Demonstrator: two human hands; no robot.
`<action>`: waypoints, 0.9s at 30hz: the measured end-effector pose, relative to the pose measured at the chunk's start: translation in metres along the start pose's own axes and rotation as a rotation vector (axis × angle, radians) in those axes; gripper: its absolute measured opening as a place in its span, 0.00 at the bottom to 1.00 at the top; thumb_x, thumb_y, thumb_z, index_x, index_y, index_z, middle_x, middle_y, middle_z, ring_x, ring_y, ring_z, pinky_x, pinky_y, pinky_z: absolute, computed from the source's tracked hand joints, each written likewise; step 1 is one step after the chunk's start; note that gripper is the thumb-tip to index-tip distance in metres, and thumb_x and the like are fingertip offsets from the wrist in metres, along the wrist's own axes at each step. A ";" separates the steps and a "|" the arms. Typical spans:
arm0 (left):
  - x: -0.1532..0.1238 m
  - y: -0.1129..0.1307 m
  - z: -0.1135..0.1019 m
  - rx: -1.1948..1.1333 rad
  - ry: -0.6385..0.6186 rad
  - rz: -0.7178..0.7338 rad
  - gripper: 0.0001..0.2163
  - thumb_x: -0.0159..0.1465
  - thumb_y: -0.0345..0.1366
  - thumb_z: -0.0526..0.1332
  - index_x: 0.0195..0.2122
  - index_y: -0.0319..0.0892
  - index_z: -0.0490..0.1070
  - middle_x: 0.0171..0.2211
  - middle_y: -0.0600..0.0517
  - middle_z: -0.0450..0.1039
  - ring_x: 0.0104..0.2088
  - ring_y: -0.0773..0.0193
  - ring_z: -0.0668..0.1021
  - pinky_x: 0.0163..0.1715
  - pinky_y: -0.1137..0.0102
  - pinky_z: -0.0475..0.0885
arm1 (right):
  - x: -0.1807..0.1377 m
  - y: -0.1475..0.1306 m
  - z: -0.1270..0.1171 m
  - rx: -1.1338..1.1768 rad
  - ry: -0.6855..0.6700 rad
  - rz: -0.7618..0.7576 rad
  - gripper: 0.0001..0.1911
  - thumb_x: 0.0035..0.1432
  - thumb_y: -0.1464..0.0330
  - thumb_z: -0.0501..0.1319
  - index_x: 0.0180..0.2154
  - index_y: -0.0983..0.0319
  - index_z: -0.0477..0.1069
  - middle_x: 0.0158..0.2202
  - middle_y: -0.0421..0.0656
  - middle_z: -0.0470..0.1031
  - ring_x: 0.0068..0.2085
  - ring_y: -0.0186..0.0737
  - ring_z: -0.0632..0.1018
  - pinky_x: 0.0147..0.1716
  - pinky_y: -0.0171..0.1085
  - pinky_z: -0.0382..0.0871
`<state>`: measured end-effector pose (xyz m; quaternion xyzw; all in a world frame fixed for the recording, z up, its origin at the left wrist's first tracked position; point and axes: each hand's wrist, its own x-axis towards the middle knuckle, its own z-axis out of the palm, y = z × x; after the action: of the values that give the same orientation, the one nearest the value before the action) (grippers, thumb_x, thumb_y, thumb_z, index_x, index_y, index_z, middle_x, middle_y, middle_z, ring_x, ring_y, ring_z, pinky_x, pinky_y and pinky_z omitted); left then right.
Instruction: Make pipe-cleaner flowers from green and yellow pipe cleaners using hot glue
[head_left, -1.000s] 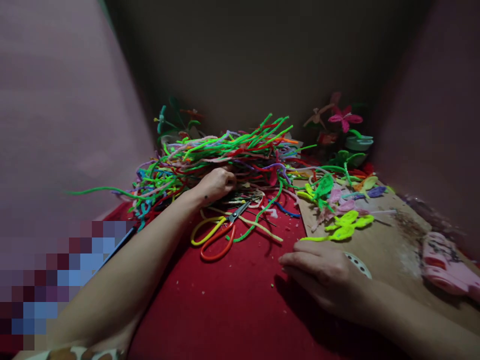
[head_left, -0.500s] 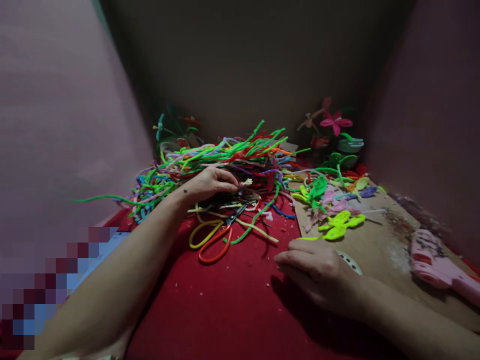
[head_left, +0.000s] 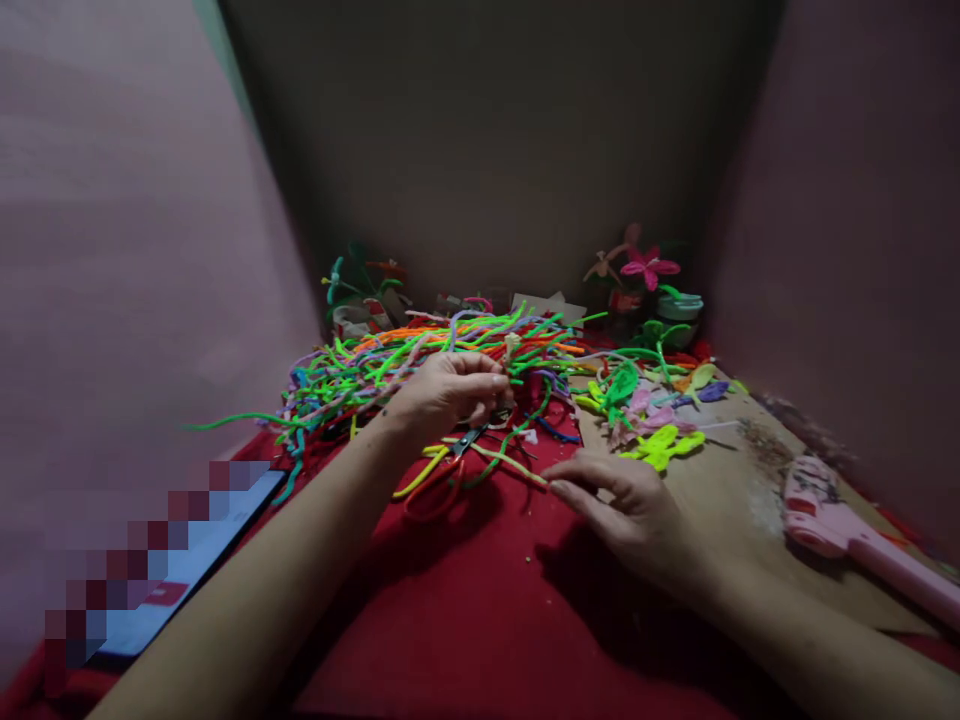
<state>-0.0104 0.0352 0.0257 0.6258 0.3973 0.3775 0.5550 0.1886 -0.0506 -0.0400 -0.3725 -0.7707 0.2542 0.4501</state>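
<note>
My left hand [head_left: 469,385] is in front of the pile of coloured pipe cleaners [head_left: 390,365], its thumb and fingers pinched on a small piece with a pale cream, tufted tip [head_left: 512,345]. The rest of that piece is hidden by the fingers. Lower and to the right, my right hand [head_left: 626,505] pinches the end of a pale yellow pipe cleaner [head_left: 517,467] lying across the red cloth. Between the hands and a little left, scissors [head_left: 466,443] with orange and yellow handles lie under my left wrist. A green pipe cleaner [head_left: 496,460] crosses close to them.
On the right a brown board [head_left: 735,500] carries bright yellow [head_left: 664,447], green and pink pipe-cleaner flower parts and a pink glue gun [head_left: 825,520]. A tablet-like device [head_left: 217,540] lies at left. Pipe-cleaner flowers [head_left: 651,268] stand in pots behind. Red cloth [head_left: 450,600] covers the surface.
My right hand has closed on the end of the pale yellow pipe cleaner. My left hand has raised the cream-tipped piece, turning its tip upward. The whole view has shifted slightly.
</note>
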 end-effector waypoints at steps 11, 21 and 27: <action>-0.031 -0.015 0.067 -0.102 -0.096 0.036 0.09 0.52 0.38 0.64 0.29 0.38 0.70 0.19 0.56 0.66 0.16 0.75 0.66 0.15 0.78 0.59 | 0.007 -0.012 -0.005 0.550 0.012 0.418 0.12 0.55 0.63 0.58 0.29 0.65 0.72 0.20 0.38 0.69 0.20 0.27 0.66 0.19 0.28 0.58; -0.033 -0.025 0.069 -0.117 -0.018 -0.017 0.11 0.50 0.40 0.65 0.26 0.37 0.71 0.22 0.54 0.68 0.18 0.75 0.66 0.18 0.76 0.59 | 0.003 -0.007 -0.004 0.881 -0.061 0.509 0.13 0.56 0.59 0.57 0.30 0.64 0.67 0.17 0.39 0.72 0.14 0.26 0.66 0.12 0.26 0.53; -0.036 -0.023 0.068 -0.017 -0.029 0.044 0.12 0.55 0.42 0.62 0.24 0.36 0.71 0.18 0.55 0.66 0.17 0.75 0.63 0.17 0.76 0.57 | 0.007 -0.005 -0.006 1.054 -0.129 0.596 0.10 0.49 0.64 0.62 0.26 0.64 0.65 0.15 0.38 0.71 0.13 0.27 0.67 0.10 0.25 0.54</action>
<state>0.0356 -0.0228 -0.0054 0.6352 0.3718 0.3838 0.5577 0.1894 -0.0472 -0.0301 -0.2832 -0.4296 0.7386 0.4356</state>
